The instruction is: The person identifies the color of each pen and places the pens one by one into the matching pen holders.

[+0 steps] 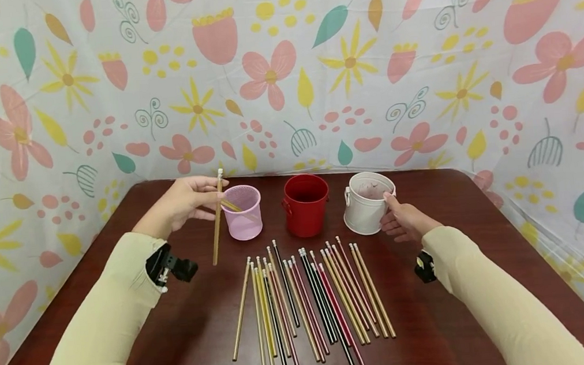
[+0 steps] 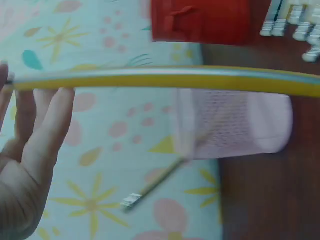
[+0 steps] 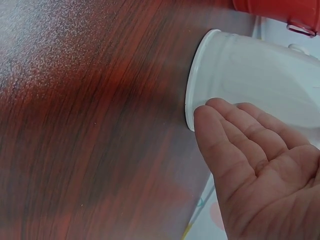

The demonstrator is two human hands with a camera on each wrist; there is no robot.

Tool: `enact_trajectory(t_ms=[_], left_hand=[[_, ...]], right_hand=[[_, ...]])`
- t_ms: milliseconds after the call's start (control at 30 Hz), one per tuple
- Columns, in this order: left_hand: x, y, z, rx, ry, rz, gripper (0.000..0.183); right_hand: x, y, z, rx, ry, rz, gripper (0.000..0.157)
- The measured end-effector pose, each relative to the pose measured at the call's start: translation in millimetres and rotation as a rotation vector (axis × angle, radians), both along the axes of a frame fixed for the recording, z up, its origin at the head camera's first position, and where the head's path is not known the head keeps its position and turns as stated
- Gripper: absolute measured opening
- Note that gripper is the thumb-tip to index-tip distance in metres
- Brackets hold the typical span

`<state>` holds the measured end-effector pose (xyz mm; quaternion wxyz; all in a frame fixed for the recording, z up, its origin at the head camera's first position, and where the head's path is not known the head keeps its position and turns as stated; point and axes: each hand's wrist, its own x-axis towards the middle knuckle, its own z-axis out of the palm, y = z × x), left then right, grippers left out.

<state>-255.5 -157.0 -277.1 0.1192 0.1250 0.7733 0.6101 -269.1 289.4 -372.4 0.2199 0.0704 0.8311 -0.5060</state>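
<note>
My left hand (image 1: 187, 202) pinches a gold-yellow pencil (image 1: 217, 229) near its eraser end. It hangs nearly upright, just left of the pink mesh cup (image 1: 245, 225). One yellow pencil (image 2: 160, 182) leans inside that cup, its eraser end sticking out past the rim. On the other side, my right hand (image 1: 405, 219) is at the white bucket (image 1: 361, 216), with the thumb at its rim and the fingers stretched along its outer wall. In the right wrist view the fingers (image 3: 245, 135) look fairly straight beside the bucket, and the thumb is hidden.
A red bucket (image 1: 306, 215) stands between the cup and the white bucket. Several pencils (image 1: 328, 301) in gold, yellow, black and red lie side by side on the dark wooden table (image 1: 190, 330), erasers toward the containers. A flowered cloth (image 1: 285, 107) hangs behind.
</note>
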Motion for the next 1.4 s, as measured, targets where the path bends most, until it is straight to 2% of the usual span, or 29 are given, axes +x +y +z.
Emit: enact_trajectory(t_ms=[100,300,433,567,800,967,1133,1233,1400], left_hand=[[-5.6,3,15.4,-0.021,-0.002,-0.075,0.041],[-22.7,14,48.3,-0.036,-0.018,-0.143,0.026],[-34.3,18,67.5,0.005,-0.009,-0.132,0.027],[-41.7,22,77.1,0.042,0.010,-0.088,0.029],[-49.4,36,71.0,0.114,0.080,-0.028,0.029],[-56.7,41,60.0,0.089,0.117,0.069,0.026],[-64.5,36,45.6,0.044,0.112,0.152,0.018],[-66.8,32,39.6,0.004,0.103,0.167,0.014],[-68.9,28,35.4,-0.063,0.089,0.156,0.011]], right_hand=[[0.0,0,0.1,0.003,-0.006,0.007,0.095],[-0.1,2,2.1,0.008,-0.003,0.014,0.095],[-1.0,1,2.1,0.004,0.005,0.015,0.095],[-1.3,1,1.3,0.003,0.006,0.015,0.094],[-0.9,3,1.7,0.010,-0.007,0.015,0.095],[-2.1,2,1.2,0.004,-0.005,0.018,0.095],[-1.8,1,0.4,0.004,-0.006,0.017,0.095],[-1.3,0,0.2,0.004,-0.005,0.011,0.096],[-1.9,1,-0.2,0.000,0.006,-0.002,0.096]])
